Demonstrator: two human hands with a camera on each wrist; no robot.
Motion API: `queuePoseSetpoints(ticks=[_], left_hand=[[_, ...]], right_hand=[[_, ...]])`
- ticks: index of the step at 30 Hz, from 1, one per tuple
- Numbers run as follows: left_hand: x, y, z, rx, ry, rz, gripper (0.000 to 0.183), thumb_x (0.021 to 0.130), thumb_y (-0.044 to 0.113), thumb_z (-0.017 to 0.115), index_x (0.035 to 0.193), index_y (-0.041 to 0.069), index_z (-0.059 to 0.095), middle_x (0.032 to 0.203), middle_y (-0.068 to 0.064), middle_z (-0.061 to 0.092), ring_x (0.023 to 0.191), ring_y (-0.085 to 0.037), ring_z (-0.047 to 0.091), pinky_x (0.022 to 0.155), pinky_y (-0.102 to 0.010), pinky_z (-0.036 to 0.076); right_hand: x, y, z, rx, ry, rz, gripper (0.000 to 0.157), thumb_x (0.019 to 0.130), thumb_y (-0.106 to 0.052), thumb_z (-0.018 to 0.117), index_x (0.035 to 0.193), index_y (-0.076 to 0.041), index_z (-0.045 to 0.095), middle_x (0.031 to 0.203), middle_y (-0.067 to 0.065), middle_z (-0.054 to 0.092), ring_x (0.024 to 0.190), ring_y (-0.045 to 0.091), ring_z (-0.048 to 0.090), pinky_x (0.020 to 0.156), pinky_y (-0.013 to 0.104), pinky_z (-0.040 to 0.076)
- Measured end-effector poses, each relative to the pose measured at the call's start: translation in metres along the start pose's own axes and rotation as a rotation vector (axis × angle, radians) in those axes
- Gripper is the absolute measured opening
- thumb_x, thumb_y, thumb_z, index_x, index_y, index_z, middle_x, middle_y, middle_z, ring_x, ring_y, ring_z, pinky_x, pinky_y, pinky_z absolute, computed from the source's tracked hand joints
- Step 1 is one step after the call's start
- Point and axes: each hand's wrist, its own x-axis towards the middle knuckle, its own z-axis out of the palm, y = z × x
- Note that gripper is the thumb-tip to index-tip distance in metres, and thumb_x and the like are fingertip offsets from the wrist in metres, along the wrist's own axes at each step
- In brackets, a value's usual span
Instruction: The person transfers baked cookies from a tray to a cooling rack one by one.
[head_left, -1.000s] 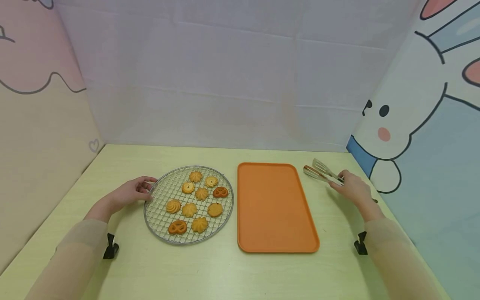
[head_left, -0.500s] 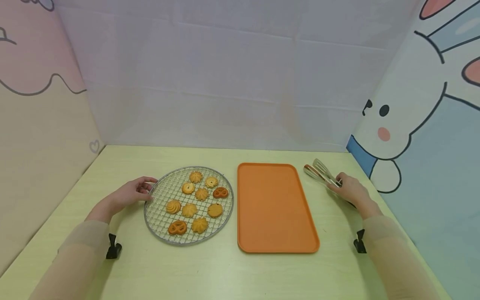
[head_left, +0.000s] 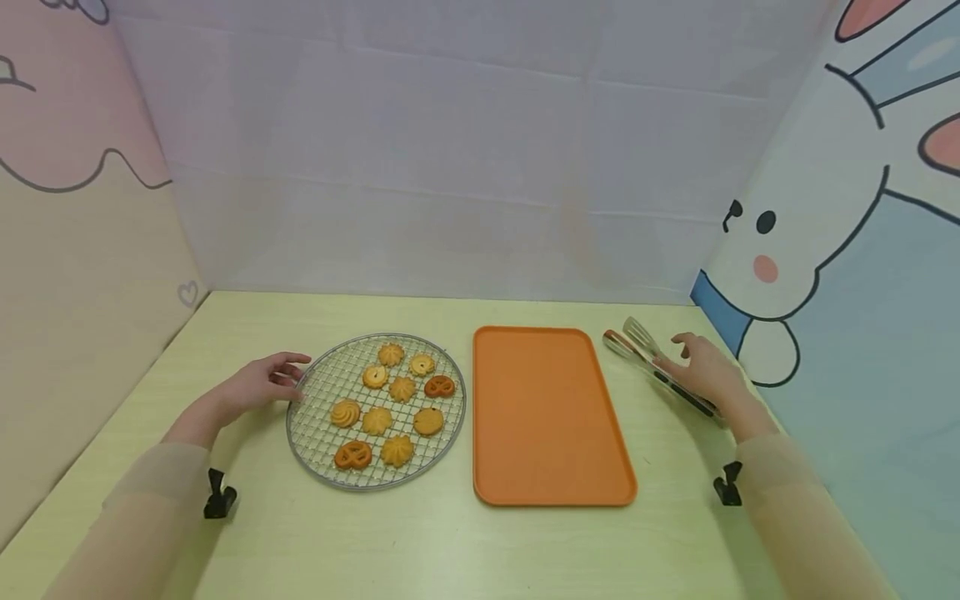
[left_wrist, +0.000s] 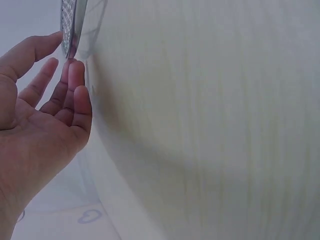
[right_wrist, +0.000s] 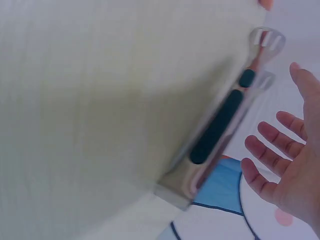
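Observation:
My left hand (head_left: 255,387) is at the left rim of a round wire cooling rack (head_left: 315,433). In the left wrist view, the fingers of the left hand (left_wrist: 47,112) lightly hold the edge of the rack (left_wrist: 71,25). Several cookies lie spread over the mesh, among them a pretzel-shaped cookie (head_left: 353,455) and a swirled cookie (head_left: 345,413). My right hand (head_left: 708,371) hovers over metal tongs (head_left: 660,375) with dark grips. In the right wrist view, the right hand (right_wrist: 295,160) has its fingers spread, apart from the tongs (right_wrist: 220,125).
An orange rectangular tray (head_left: 551,417) lies between the rack and the tongs on the pale wooden table (head_left: 420,550). A white sheet (head_left: 450,167) stands behind the table, and printed cartoon panels flank both sides.
My right hand has released the tongs and spread its fingers, and the tongs now lie on the table with their dark grip showing. The left hand stays at the rack.

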Motion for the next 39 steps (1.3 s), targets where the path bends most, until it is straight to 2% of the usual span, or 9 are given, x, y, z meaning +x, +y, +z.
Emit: queuePoseSetpoints(ticks=[5, 9, 14, 21, 23, 26, 29, 33, 39], left_hand=[[-0.003, 0.005, -0.006, 0.050, 0.026, 0.025, 0.063, 0.087, 0.018, 0.067, 0.139, -0.002, 0.038, 0.124, -0.024, 0.050, 0.109, -0.032, 0.052, 0.082, -0.035, 0.046], [-0.009, 0.009, -0.007, 0.097, 0.076, 0.061, 0.060, 0.090, 0.017, 0.063, 0.140, -0.002, 0.035, 0.128, -0.027, 0.047, 0.113, -0.039, 0.050, 0.087, -0.046, 0.045], [-0.020, 0.018, -0.001, 0.226, 0.220, 0.138, 0.065, 0.091, 0.019, 0.062, 0.144, -0.001, 0.030, 0.134, -0.030, 0.041, 0.119, -0.047, 0.044, 0.093, -0.060, 0.037], [-0.038, 0.036, 0.023, 0.439, 0.465, 0.240, 0.076, 0.090, 0.034, 0.064, 0.150, 0.009, 0.024, 0.144, -0.030, 0.029, 0.124, -0.053, 0.032, 0.091, -0.069, 0.028], [-0.042, 0.038, 0.030, 0.513, 0.523, 0.264, 0.077, 0.089, 0.038, 0.063, 0.150, 0.013, 0.024, 0.146, -0.028, 0.026, 0.125, -0.053, 0.031, 0.092, -0.070, 0.026], [-0.049, 0.038, 0.039, 0.621, 0.578, 0.268, 0.079, 0.089, 0.045, 0.060, 0.151, 0.018, 0.021, 0.151, -0.024, 0.019, 0.133, -0.049, 0.023, 0.098, -0.069, 0.021], [-0.057, 0.037, 0.046, 0.689, 0.585, 0.228, 0.082, 0.088, 0.054, 0.057, 0.152, 0.023, 0.017, 0.156, -0.018, 0.005, 0.142, -0.042, 0.005, 0.103, -0.069, 0.008], [-0.065, 0.034, 0.051, 0.754, 0.542, 0.156, 0.087, 0.084, 0.064, 0.054, 0.152, 0.028, 0.013, 0.157, -0.011, -0.012, 0.143, -0.033, -0.016, 0.102, -0.071, -0.005], [-0.073, 0.026, 0.056, 0.791, 0.453, 0.108, 0.089, 0.083, 0.069, 0.051, 0.152, 0.034, 0.008, 0.155, -0.006, -0.022, 0.139, -0.030, -0.027, 0.097, -0.072, -0.015]], right_hand=[[-0.009, -0.014, -0.019, 0.009, 0.046, -0.043, 0.073, 0.091, -0.056, 0.050, 0.136, 0.001, 0.040, 0.116, 0.026, 0.051, 0.098, 0.040, 0.053, 0.075, 0.054, 0.044], [-0.019, -0.028, -0.033, 0.018, 0.068, -0.081, 0.074, 0.092, -0.058, 0.046, 0.137, 0.000, 0.039, 0.121, 0.024, 0.049, 0.101, 0.039, 0.052, 0.075, 0.053, 0.043], [-0.040, -0.049, -0.040, 0.039, 0.134, -0.143, 0.067, 0.095, -0.050, 0.049, 0.139, -0.001, 0.038, 0.128, 0.026, 0.046, 0.112, 0.042, 0.046, 0.083, 0.059, 0.040], [-0.065, -0.066, -0.025, 0.042, 0.363, -0.242, 0.064, 0.088, -0.040, 0.063, 0.139, -0.006, 0.041, 0.139, 0.023, 0.042, 0.124, 0.044, 0.039, 0.091, 0.062, 0.035], [-0.069, -0.069, -0.016, 0.041, 0.420, -0.286, 0.066, 0.086, -0.039, 0.066, 0.139, -0.008, 0.042, 0.141, 0.021, 0.041, 0.127, 0.043, 0.038, 0.097, 0.063, 0.030], [-0.076, -0.073, -0.005, 0.025, 0.442, -0.316, 0.068, 0.086, -0.041, 0.065, 0.143, -0.012, 0.039, 0.148, 0.018, 0.033, 0.135, 0.042, 0.028, 0.102, 0.068, 0.018], [-0.084, -0.076, 0.005, -0.015, 0.417, -0.313, 0.070, 0.088, -0.045, 0.061, 0.146, -0.017, 0.034, 0.154, 0.013, 0.022, 0.142, 0.038, 0.013, 0.103, 0.070, 0.008], [-0.090, -0.078, 0.013, -0.078, 0.344, -0.293, 0.074, 0.089, -0.050, 0.057, 0.150, -0.023, 0.025, 0.158, 0.008, 0.009, 0.145, 0.033, -0.001, 0.102, 0.072, 0.003], [-0.092, -0.079, 0.019, -0.126, 0.235, -0.268, 0.075, 0.090, -0.054, 0.052, 0.151, -0.024, 0.020, 0.159, 0.003, -0.001, 0.144, 0.033, -0.009, 0.100, 0.073, 0.000]])
